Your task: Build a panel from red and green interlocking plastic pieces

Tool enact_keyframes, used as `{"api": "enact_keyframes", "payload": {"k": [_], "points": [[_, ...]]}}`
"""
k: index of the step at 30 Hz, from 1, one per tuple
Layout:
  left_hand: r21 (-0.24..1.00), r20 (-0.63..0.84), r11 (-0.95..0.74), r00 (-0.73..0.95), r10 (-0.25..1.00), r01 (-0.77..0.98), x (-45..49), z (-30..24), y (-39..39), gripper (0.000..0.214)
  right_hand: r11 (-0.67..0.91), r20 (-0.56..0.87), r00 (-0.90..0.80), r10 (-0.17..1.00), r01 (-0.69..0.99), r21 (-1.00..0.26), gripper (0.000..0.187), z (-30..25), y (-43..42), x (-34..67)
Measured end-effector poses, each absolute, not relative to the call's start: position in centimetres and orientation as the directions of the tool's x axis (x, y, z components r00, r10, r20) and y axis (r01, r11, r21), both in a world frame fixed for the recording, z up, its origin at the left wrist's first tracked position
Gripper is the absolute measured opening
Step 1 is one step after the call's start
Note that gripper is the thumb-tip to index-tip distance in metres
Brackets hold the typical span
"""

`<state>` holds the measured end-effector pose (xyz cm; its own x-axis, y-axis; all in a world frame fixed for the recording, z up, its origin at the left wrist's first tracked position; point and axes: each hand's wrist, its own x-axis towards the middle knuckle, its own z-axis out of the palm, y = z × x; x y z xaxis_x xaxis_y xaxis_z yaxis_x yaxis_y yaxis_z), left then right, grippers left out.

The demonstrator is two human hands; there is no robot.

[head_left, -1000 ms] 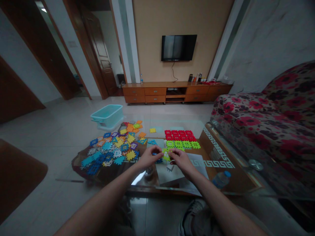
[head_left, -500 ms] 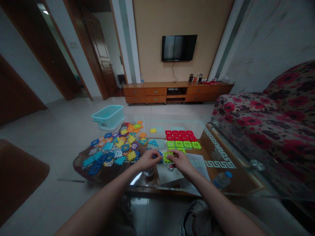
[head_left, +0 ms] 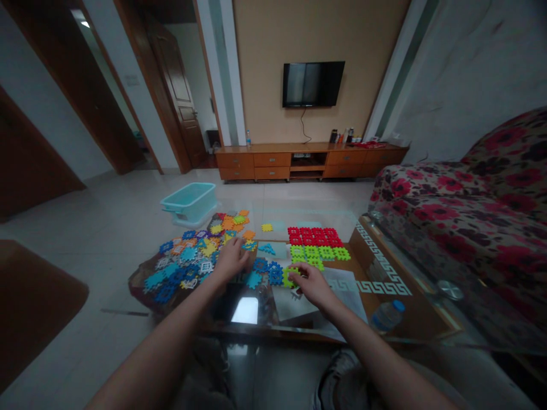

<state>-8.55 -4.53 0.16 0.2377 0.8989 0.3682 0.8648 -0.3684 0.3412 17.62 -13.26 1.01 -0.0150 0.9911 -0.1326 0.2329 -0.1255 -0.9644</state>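
My right hand [head_left: 313, 283] pinches the edge of a lime-green notched building tile [head_left: 289, 277] between thumb and fingers. Left of that tile lie a blue tile [head_left: 276, 274], a darker blue tile [head_left: 260, 265] and a light-blue tile [head_left: 253, 279]. My left hand [head_left: 231, 261] hovers at the right side of a mixed heap of tiles [head_left: 188, 254], its thumb apart from the fingers, with nothing visible in it. Beyond my right hand, red tiles [head_left: 314, 236] lie in rows, with lime-green tiles [head_left: 325, 252] in front of them.
All this rests on a glass-topped table [head_left: 333, 216]. White paper [head_left: 346, 290] lies under my right forearm, and a water bottle [head_left: 388, 315] stands to its right. A turquoise tub [head_left: 190, 199] is beyond the heap. A flowered sofa [head_left: 444, 199] is on the right.
My left hand has moved left, away from the blue tile beside the green one, to the heap. My right hand stays at the green tile.
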Motion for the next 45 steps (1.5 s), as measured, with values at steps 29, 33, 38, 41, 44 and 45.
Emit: {"api": "enact_keyframes", "payload": {"k": [29, 33, 38, 41, 44, 45], "points": [[0.098, 0.173, -0.184, 0.166, 0.971, 0.978, -9.5, -2.9, 9.5, 0.033, 0.273, 0.024, -0.297, 0.954, 0.841, -0.467, 0.020, 3.3, -15.1, 16.6], [0.133, 0.210, -0.209, 0.178, 0.961, 0.969, -9.4, -2.3, 8.3, 0.033, 0.283, 0.031, -0.305, 0.952, 0.836, -0.471, 0.020, 3.0, -15.0, 16.6], [0.231, 0.290, -0.284, 0.213, 0.933, 0.931, -9.2, -0.4, 6.0, 0.030, 0.296, 0.040, -0.316, 0.948, 0.825, -0.481, 0.023, 2.9, -15.0, 16.8], [0.322, 0.313, -0.341, 0.241, 0.919, 0.883, -8.9, 0.9, 3.7, 0.023, 0.292, 0.056, -0.308, 0.950, 0.807, -0.514, 0.024, 2.4, -15.0, 17.2], [0.418, 0.336, -0.353, 0.219, 0.916, 0.837, -8.2, 1.4, 0.8, 0.013, 0.267, 0.080, -0.274, 0.958, 0.758, -0.595, 0.023, 1.5, -14.6, 18.0], [0.451, 0.337, -0.347, 0.203, 0.919, 0.822, -7.8, 1.4, -0.2, 0.010, 0.267, 0.099, -0.265, 0.959, 0.731, -0.628, 0.023, 1.2, -14.4, 18.2]]}}
